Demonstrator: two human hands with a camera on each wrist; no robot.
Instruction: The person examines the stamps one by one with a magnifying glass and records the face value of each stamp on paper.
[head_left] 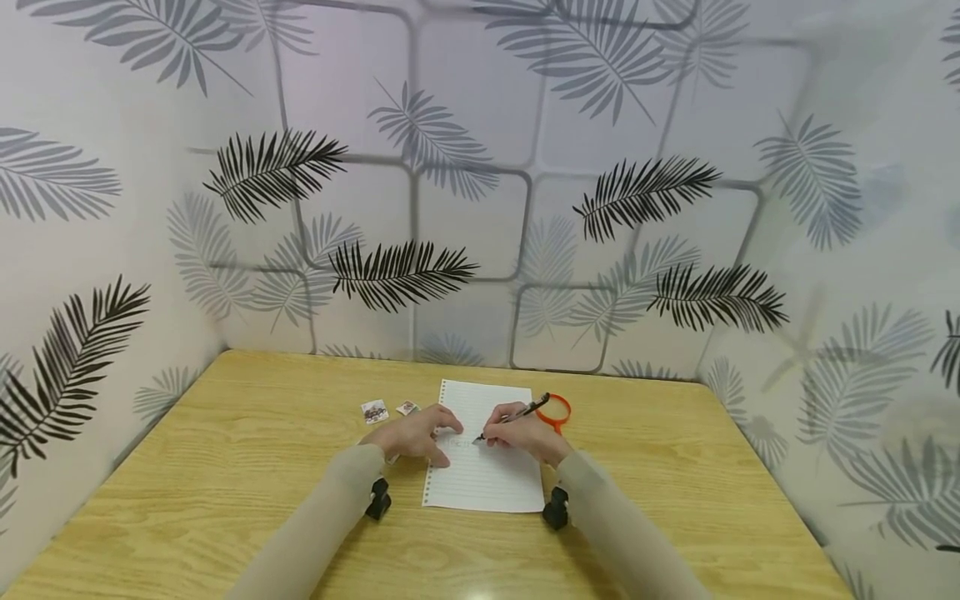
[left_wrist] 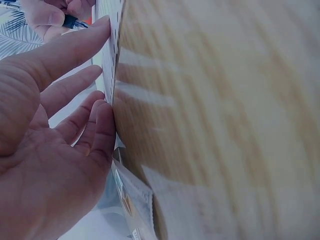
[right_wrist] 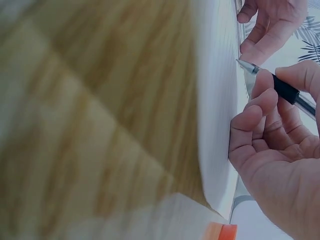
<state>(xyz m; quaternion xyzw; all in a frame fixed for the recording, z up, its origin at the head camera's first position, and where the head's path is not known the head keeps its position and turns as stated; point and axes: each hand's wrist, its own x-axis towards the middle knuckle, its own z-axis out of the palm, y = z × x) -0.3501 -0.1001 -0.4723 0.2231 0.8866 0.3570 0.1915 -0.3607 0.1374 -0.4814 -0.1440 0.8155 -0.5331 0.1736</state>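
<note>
A sheet of lined paper (head_left: 483, 492) with punched holes down its left edge lies on the table. Faint handwriting (head_left: 459, 443) shows near its middle left. My right hand (head_left: 525, 433) pinches a black pen (head_left: 536, 403) between thumb and fingers; in the right wrist view the tip of the pen (right_wrist: 248, 66) meets the paper. My left hand (head_left: 416, 432) rests its fingertips on the left side of the sheet, fingers spread and only lightly bent. The left wrist view shows that hand (left_wrist: 55, 115) holding nothing.
An orange-red magnifying glass (head_left: 555, 410) lies beside the paper's upper right, its handle partly behind my right hand. Two small picture cards (head_left: 374, 411) lie left of the sheet, one near my left hand. Patterned walls (head_left: 465, 208) enclose the wooden table (head_left: 262, 450).
</note>
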